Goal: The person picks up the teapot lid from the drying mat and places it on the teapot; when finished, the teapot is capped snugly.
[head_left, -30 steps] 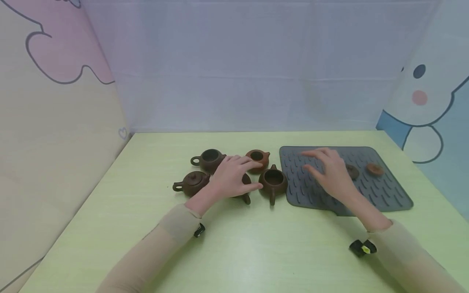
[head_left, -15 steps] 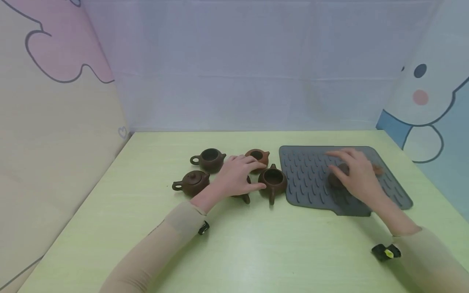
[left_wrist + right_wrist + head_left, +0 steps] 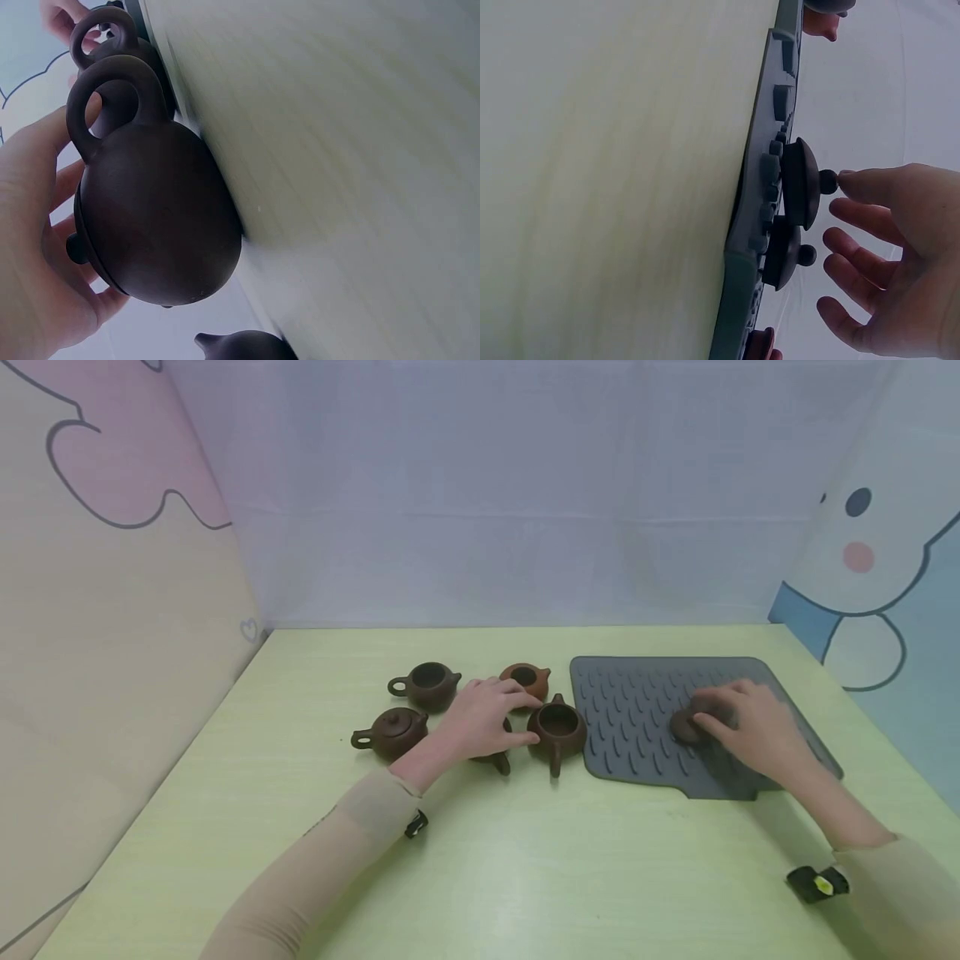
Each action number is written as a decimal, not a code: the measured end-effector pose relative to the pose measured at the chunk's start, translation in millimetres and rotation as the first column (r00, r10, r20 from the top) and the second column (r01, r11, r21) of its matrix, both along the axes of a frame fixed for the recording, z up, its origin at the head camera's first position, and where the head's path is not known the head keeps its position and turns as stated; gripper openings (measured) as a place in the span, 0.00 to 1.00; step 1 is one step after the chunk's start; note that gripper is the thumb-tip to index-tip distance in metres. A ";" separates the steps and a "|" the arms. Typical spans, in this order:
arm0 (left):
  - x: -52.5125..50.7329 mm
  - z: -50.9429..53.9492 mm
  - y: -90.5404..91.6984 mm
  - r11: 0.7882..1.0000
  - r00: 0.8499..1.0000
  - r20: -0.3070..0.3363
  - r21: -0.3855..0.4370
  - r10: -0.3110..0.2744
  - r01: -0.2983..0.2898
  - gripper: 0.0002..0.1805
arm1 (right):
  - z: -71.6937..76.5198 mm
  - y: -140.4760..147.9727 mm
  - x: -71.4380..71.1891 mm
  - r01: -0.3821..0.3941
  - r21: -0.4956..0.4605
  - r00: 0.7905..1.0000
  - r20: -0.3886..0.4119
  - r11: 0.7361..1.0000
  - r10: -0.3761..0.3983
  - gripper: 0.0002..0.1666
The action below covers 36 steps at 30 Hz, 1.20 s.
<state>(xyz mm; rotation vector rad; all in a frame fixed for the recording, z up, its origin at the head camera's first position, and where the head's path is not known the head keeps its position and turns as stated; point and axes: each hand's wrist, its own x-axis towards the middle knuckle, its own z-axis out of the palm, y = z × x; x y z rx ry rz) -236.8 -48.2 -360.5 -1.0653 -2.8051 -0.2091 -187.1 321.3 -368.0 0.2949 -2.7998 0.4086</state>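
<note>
While we are seeing the left hand (image 3: 482, 720) arching loosely over a dark brown, lidded clay teapot (image 3: 161, 210), not gripping it, the right hand (image 3: 756, 731) is poised, unclenched, with its thumb at the knob (image 3: 829, 181) of a round, dark brown clay lid (image 3: 801, 184) resting on the grey, ridged rubbery mat (image 3: 622, 727); we cannot tell whether they touch. We are judging this as taking up that lid, the next move probably calling for a knob pinch and a lift.
</note>
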 end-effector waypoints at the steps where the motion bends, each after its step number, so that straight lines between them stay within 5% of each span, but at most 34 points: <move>1: -0.1 0.2 -0.1 1.000 1.000 0.005 0.002 0.003 -0.003 0.28 | 0.5 0.1 0.2 -0.001 0.006 1.000 0.016 1.000 0.001 0.19; 14: -1.6 0.5 -1.6 1.000 1.000 0.013 0.003 0.008 -0.008 0.28 | 2.1 0.0 -0.1 -0.037 0.009 0.998 0.052 0.999 0.037 0.13; 36: 1.2 0.8 0.7 1.000 1.000 0.016 -0.005 0.013 -0.012 0.28 | 5.4 -33.8 -6.7 -0.100 -0.146 0.993 -0.084 0.984 0.088 0.10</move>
